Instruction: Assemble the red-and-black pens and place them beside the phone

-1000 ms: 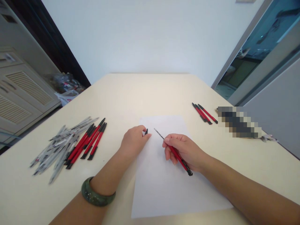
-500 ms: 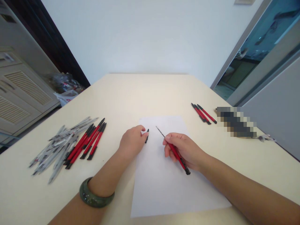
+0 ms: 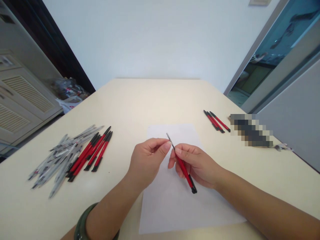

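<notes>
My right hand (image 3: 200, 163) is closed around a red pen barrel (image 3: 184, 170), its black end pointing down towards me. A thin refill (image 3: 168, 136) with a silvery tip sticks out of the barrel's upper end. Thumb and forefinger of my left hand (image 3: 147, 161) pinch this refill just below its tip. Both hands are over a white sheet of paper (image 3: 172, 210), almost touching each other. The small black pen tip seen earlier on the paper is hidden behind my left hand.
On the left lies a pile of clear pens (image 3: 62, 156), with several red and black pens (image 3: 86, 156) beside it. More red pens (image 3: 217, 121) lie at the right, near a blurred-out object (image 3: 251, 130). A wall (image 3: 160, 40) rises behind the table.
My left hand has moved right from beside the small black pen tip and taken hold of the refill. My right hand keeps the red barrel, now shifted slightly left.
</notes>
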A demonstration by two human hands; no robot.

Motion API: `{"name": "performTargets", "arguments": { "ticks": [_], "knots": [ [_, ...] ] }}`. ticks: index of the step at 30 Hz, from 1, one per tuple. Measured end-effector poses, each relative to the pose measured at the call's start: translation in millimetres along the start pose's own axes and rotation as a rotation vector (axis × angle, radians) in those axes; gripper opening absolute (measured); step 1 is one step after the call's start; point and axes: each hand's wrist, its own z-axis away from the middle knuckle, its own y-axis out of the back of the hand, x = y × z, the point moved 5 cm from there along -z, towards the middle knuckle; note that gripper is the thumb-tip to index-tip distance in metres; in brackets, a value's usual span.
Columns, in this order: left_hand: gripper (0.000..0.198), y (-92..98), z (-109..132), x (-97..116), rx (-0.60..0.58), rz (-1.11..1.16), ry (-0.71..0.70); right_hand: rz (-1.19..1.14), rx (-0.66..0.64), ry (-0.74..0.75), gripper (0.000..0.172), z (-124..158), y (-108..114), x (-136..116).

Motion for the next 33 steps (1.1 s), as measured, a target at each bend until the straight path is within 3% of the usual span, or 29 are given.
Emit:
{"name": "performTargets", "arguments": {
  "ticks": [4, 14, 20, 23, 29, 33],
  "knots": [
    [0.017, -2.7, -2, -7, 0.008, 0.240, 0.094, 0.051, -0.019, 0.002, 0.021, 1, -1, 3],
    [0.012, -2.9, -6, -10, -0.036, 0.299, 0.084, 0.182, 0.003, -0.022, 0.022, 2, 1, 6],
    [0.013, 11.7, -16, -17, 0.061, 0.311, 0.085, 0.264, 0.065, 0.017, 0.020, -1, 9, 3],
    [0.018, 17.7, -19, -21, 0.108, 0.115, 0.086, 0.249, 0.149, 0.072, 0.019, -3, 18, -1],
    [0.021, 7.4, -27, -22, 0.014, -0.710, 0.027, 0.205, 0.242, 0.114, 0.020, -5, 28, -8],
    [0.022, -4.8, -34, -23, -0.039, -0.936, 0.012, 0.177, 0.291, 0.117, 0.019, -5, 31, -10]
  ]
}}
